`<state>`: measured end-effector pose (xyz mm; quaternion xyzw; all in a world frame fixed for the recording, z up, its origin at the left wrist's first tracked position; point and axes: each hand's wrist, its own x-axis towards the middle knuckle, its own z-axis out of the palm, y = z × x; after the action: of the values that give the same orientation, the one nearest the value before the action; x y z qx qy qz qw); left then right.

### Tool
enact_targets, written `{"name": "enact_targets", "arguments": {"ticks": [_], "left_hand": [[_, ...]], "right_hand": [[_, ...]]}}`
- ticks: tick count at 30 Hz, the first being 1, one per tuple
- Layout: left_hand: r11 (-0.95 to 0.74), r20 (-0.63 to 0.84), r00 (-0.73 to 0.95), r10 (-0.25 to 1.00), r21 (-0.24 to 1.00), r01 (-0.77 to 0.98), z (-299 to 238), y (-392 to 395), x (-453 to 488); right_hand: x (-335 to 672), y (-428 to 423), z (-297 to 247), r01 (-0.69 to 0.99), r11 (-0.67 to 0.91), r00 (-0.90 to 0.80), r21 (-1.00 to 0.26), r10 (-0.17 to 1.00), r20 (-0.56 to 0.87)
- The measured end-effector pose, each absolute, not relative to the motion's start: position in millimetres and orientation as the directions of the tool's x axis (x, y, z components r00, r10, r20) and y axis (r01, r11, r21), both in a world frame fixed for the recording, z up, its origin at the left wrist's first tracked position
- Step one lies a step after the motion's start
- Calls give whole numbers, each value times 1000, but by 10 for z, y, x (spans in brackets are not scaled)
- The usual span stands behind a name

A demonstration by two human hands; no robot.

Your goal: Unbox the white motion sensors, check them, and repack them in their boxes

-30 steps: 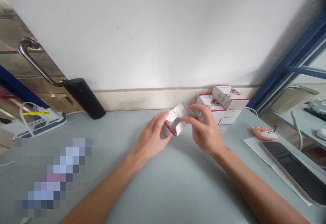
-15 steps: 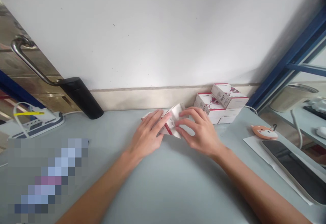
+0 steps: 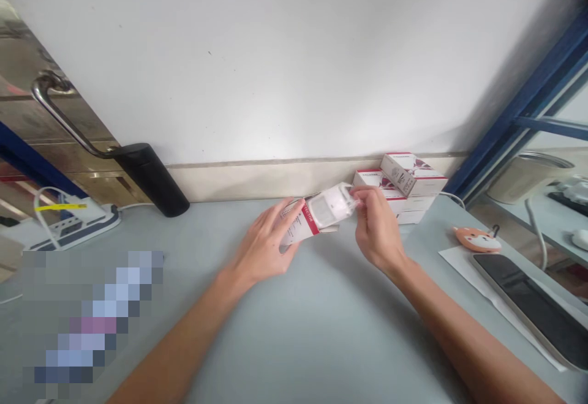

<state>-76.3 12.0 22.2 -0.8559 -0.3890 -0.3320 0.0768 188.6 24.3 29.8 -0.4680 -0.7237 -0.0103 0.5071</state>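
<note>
In the head view my left hand (image 3: 266, 239) grips a small white and red cardboard box (image 3: 301, 225) lettered "...TECTOR". From the box's open right end a white device in a clear plastic bag (image 3: 328, 206) sticks out, partly still inside. My right hand (image 3: 377, 223) pinches the outer end of the bag, fingers closed. What kind of device it is I cannot make out through the plastic. Just behind my right hand stands a stack of similar white and red boxes (image 3: 416, 187), one lying askew on top.
A black cylinder (image 3: 154, 180) stands near the wall at the left, beside a power strip (image 3: 78, 229). On the right lie a dark phone-like slab (image 3: 528, 306) on white paper (image 3: 452, 257) and an orange animal-faced item (image 3: 478, 240). A blurred-out patch covers the left front of the table.
My right hand has moved right and closed on the bag, drawing the white device partly out of the box. My left hand keeps the box, and the view has shifted slightly.
</note>
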Motion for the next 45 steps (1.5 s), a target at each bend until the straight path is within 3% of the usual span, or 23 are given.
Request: {"name": "enact_targets", "arguments": {"ticks": [4,8,10,12,14,15,16,18,22,26,30,32,36,39,42,45], "left_hand": [[-603,498,502,707,54,796,294,210,-1006],[-658,462,569,680,42,752,379,273,-1131],[-655,527,478,703,217,723,396,209,-1007],[-573,546,254,799,560,599,387,80,-766],[-341,316,139,939,909,240,360,-72,-489],[-190,186,173,967,982,5,344,-139,-367],[-37,86,249,965,981,-193,329,-193,-270],[222,-53,391,919,889,-400,305,-254,-162],[465,-218,476,852,732,-497,279,-226,-197],[498,-264,471,841,719,-485,284,-173,-286],[499,-233,495,837,695,-518,326,-182,-327],[508,-218,510,832,668,-544,348,-192,-338],[523,-214,506,835,595,-611,354,-193,-341],[525,-217,503,837,581,-622,331,-185,-322],[538,-205,523,827,555,-634,310,-177,-298],[553,-189,545,817,521,-650,297,-171,-285]], "right_hand": [[1943,263,317,387,397,186,-832,851,492],[1931,281,308,170,297,184,-939,927,327],[1905,277,315,95,286,174,-954,938,299],[1864,245,347,43,283,163,-958,944,286],[1811,182,408,13,294,133,-956,947,293],[1785,142,446,14,311,114,-950,944,311],[1761,101,486,32,339,98,-940,935,341],[1734,29,568,104,420,90,-901,899,430],[1779,10,678,144,547,266,-825,781,565],[1890,177,604,121,604,534,-788,629,565],[1935,348,381,61,484,506,-873,739,445],[1940,382,310,124,424,489,-897,761,427],[1964,357,365,342,434,535,-833,639,553],[1972,318,451,371,480,582,-795,548,602],[1958,292,440,375,394,495,-839,680,540],[1941,270,358,441,220,309,-870,873,377]]}}
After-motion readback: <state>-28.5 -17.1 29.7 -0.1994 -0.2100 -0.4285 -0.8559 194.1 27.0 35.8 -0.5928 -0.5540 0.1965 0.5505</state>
